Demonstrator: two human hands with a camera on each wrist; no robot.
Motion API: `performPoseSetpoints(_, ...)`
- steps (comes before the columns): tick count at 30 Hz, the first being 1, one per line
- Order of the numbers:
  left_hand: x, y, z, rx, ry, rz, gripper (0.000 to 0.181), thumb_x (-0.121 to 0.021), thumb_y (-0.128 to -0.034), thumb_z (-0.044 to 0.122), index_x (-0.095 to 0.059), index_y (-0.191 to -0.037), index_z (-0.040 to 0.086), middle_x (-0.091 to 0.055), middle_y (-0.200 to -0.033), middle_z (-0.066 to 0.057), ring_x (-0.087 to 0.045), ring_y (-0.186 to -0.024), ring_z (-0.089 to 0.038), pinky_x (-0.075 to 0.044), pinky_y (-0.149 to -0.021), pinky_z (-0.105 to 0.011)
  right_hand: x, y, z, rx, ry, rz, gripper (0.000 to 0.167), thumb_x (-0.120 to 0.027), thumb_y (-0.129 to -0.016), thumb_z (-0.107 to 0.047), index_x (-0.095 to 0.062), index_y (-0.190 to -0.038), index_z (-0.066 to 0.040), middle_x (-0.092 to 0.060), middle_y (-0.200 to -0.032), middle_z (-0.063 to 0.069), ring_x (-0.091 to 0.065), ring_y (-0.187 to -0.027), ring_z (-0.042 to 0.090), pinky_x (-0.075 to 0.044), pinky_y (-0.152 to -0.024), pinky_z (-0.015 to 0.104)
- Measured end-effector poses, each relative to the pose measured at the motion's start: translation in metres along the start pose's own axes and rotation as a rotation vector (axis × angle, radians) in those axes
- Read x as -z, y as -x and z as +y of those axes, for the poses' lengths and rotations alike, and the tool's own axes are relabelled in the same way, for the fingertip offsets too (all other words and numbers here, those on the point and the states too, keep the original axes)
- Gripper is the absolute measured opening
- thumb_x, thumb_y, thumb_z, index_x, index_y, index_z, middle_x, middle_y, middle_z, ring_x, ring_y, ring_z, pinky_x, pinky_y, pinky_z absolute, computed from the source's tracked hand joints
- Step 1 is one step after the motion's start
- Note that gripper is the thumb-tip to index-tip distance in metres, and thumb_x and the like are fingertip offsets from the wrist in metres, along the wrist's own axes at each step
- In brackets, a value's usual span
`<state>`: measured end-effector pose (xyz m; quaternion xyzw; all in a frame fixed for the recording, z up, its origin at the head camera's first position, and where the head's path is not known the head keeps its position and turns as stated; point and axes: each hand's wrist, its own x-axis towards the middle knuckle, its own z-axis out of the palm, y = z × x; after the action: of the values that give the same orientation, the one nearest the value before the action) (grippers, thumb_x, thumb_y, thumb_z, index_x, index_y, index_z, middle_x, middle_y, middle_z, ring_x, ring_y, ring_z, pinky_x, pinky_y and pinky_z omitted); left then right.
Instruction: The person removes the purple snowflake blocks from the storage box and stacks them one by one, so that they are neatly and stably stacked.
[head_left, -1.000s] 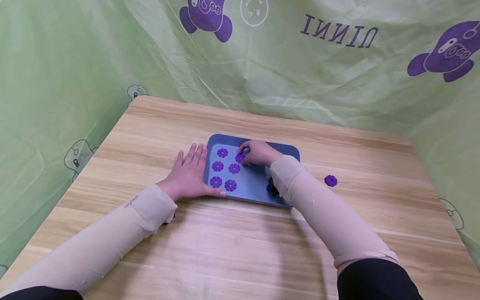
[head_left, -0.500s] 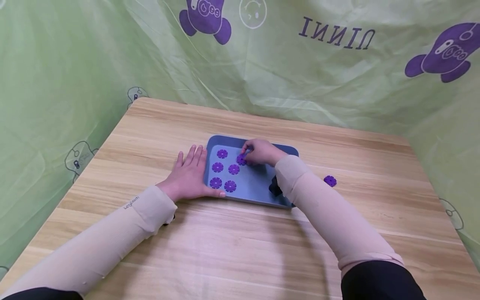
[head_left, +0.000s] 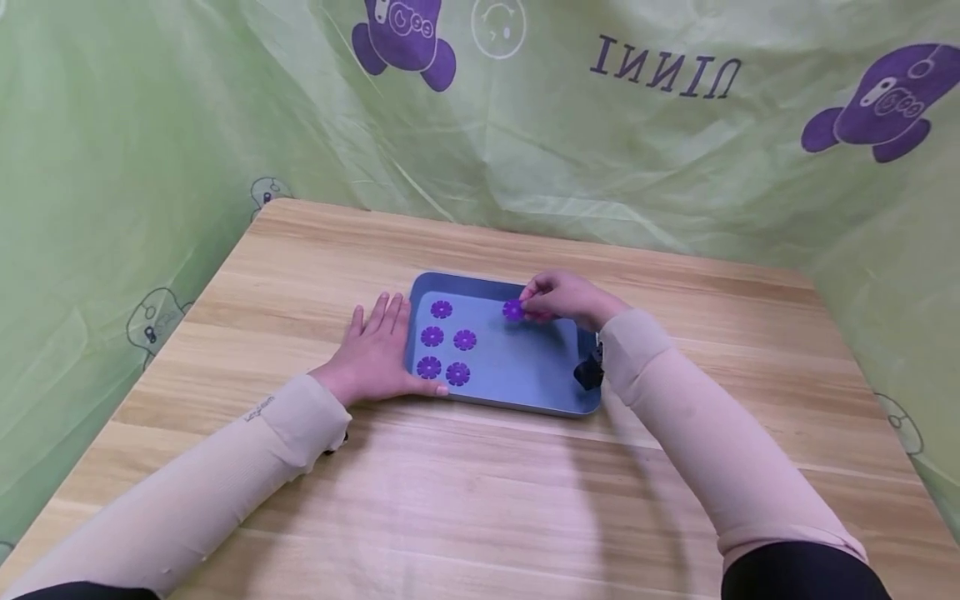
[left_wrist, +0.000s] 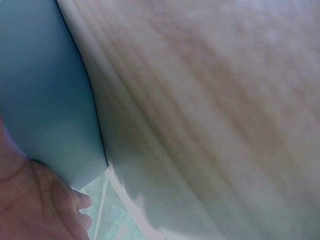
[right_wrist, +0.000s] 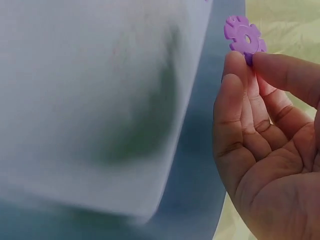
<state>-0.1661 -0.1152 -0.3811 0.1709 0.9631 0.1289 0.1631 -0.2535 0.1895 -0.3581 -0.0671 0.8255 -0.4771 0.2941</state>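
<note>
My right hand [head_left: 566, 298] pinches a purple notched plastic disc [head_left: 512, 310] over the back part of a blue tray [head_left: 525, 400]. In the right wrist view, thumb and fingertips hold this purple disc [right_wrist: 239, 34] by its lower edge, and the other fingers of the right hand [right_wrist: 272, 150] curve loosely. Several matching discs [head_left: 465, 340] lie flat in the tray's left half, roughly in two columns. Fingers spread, my left hand [head_left: 375, 354] rests against the tray's left side, its thumb along the near edge. The left wrist view shows the palm [left_wrist: 35, 205] beside the tray wall [left_wrist: 50, 105].
The tray sits on a wood-grain table [head_left: 465, 492]. A black wrist device [head_left: 589, 372] under the right sleeve hangs over the tray's right end. Green printed fabric [head_left: 600, 158] stands behind the table and at its sides.
My right hand has lifted a disc from the tray's second column and moved right with it. The right forearm now covers where a loose disc lay on the table. The left hand stays put.
</note>
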Motion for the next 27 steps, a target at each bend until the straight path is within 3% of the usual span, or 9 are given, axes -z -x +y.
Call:
performPoseSetpoints(6, -0.002, -0.001, 0.000, -0.007, -0.008, -0.003, 0.151, -0.064, -0.0688, 0.092, 0.003, -0.161, -0.007, 0.004, -0.169, -0.025, 0.011, -0.156, -0.040, 0.011, -0.121, -0.059, 0.014, 0.015, 0.012, 0.013, -0.059, 0.039, 0.014, -0.059, -0.102, 0.001, -0.062, -0.113, 0.010, -0.067, -0.094, 0.008, -0.063, -0.086, 0.017, -0.057, -0.081, 0.032)
performPoseSetpoints(11, 0.000, -0.001, -0.001, -0.003, 0.004, -0.011, 0.151, -0.064, -0.0683, 0.092, 0.003, -0.161, -0.007, 0.005, -0.169, -0.024, 0.012, -0.155, -0.039, 0.014, -0.120, -0.058, 0.026, 0.022, 0.022, -0.001, -0.049, 0.077, 0.019, -0.059, -0.104, -0.001, -0.063, -0.117, 0.012, -0.068, -0.090, 0.007, -0.062, -0.081, 0.015, -0.054, -0.075, 0.027)
performPoseSetpoints(18, 0.002, -0.007, 0.000, -0.018, 0.008, -0.002, 0.152, -0.063, -0.0678, 0.093, 0.003, -0.161, -0.007, 0.004, -0.169, -0.025, 0.013, -0.155, -0.039, 0.015, -0.120, -0.058, 0.047, 0.036, 0.026, -0.020, -0.130, 0.109, 0.022, -0.053, -0.106, 0.001, -0.057, -0.122, 0.015, -0.065, -0.093, 0.004, -0.063, -0.084, 0.009, -0.056, -0.077, 0.022)
performPoseSetpoints(27, 0.000, -0.002, -0.002, -0.010, 0.007, -0.002, 0.150, -0.066, -0.0698, 0.090, 0.000, -0.161, -0.009, 0.002, -0.169, -0.027, 0.011, -0.155, -0.041, 0.013, -0.120, -0.061, 0.063, 0.055, 0.042, -0.013, -0.147, 0.129, 0.022, -0.053, -0.105, 0.002, -0.055, -0.122, 0.016, -0.066, -0.097, 0.006, -0.065, -0.087, 0.010, -0.058, -0.084, 0.027)
